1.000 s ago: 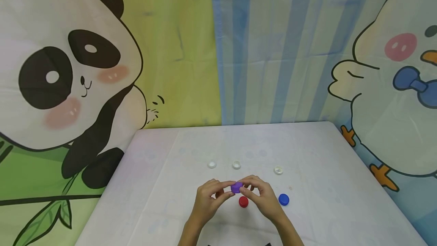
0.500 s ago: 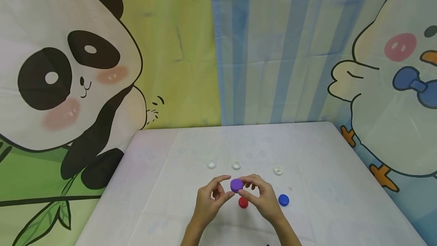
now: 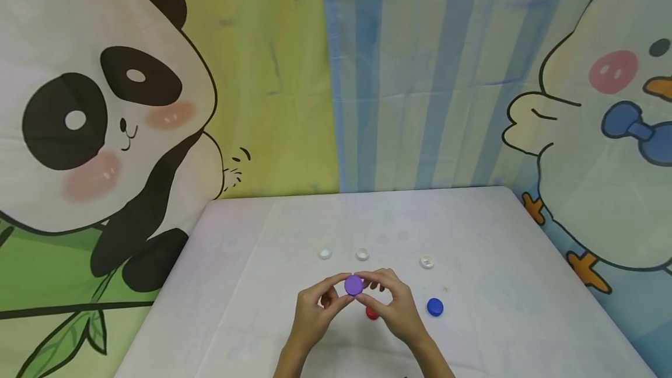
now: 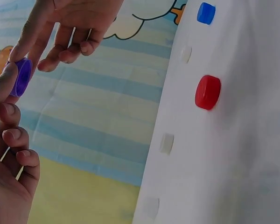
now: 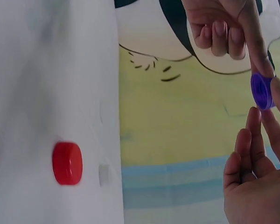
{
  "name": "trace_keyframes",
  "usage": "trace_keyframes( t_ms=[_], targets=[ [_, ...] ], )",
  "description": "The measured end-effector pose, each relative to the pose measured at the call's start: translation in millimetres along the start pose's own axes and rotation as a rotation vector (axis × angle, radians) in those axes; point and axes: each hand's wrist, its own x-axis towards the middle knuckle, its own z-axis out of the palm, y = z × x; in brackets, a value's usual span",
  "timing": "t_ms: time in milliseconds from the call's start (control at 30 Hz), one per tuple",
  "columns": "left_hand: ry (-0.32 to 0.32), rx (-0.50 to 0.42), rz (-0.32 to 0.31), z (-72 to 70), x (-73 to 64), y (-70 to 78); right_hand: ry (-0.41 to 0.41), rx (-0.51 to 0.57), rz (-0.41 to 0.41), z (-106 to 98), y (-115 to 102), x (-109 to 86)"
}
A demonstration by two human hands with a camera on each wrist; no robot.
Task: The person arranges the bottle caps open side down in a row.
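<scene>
A purple bottle cap (image 3: 354, 285) is held up between both hands, its round top showing in the head view. My left hand (image 3: 314, 310) pinches it from the left with thumb and index finger. From the opposite side my right hand (image 3: 398, 306) grips its edge with thumb and index finger too, the other fingers loosely bent. Both wrist views show the hollow underside of the purple cap (image 4: 21, 77). Below the right thumb lies a red bottle cap (image 3: 371, 313), partly covered by that hand in the head view. A blue bottle cap (image 3: 434, 307) lies right of the right hand.
Beyond the hands, a row of small whitish ring-like pieces lies on the table: a left one (image 3: 325, 254), a middle one (image 3: 362, 254) and a right one (image 3: 427, 262). The white-covered table (image 3: 252, 308) ends at printed curtains (image 3: 409, 74) behind.
The left thumb and index finger opened away from the purple cap, then took hold of it again. The cap has turned its round top into view and moved slightly left with the right hand.
</scene>
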Motion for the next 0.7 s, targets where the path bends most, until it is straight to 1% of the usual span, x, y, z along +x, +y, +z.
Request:
trace_keyframes(
  t_ms=[200, 300, 400, 500, 567, 700],
  targets=[
    [0.016, 0.02, -0.035, -17.4, -9.1, -11.2, 0.006, -0.034, -0.045, 24.7, 4.1, -0.8],
    [0.017, 0.05, -0.065, -28.5, -15.0, -18.0, 0.004, -0.068, -0.053, 39.8, 17.5, -2.7],
    [0.016, 0.072, -0.119, -40.2, -23.8, -24.7, -0.023, -0.105, -0.057, 56.5, 33.8, -6.2],
    [0.012, 0.085, -0.185, -49.3, -32.7, -31.0, -0.052, -0.143, -0.038, 71.0, 45.0, -10.1],
    [0.014, 0.1, -0.213, -52.8, -37.1, -34.0, -0.07, -0.151, -0.026, 78.8, 49.8, -12.0],
    [0.032, 0.123, -0.242, -56.3, -40.2, -32.2, -0.109, -0.168, 0.026, 90.4, 57.1, -15.2]
  ],
)
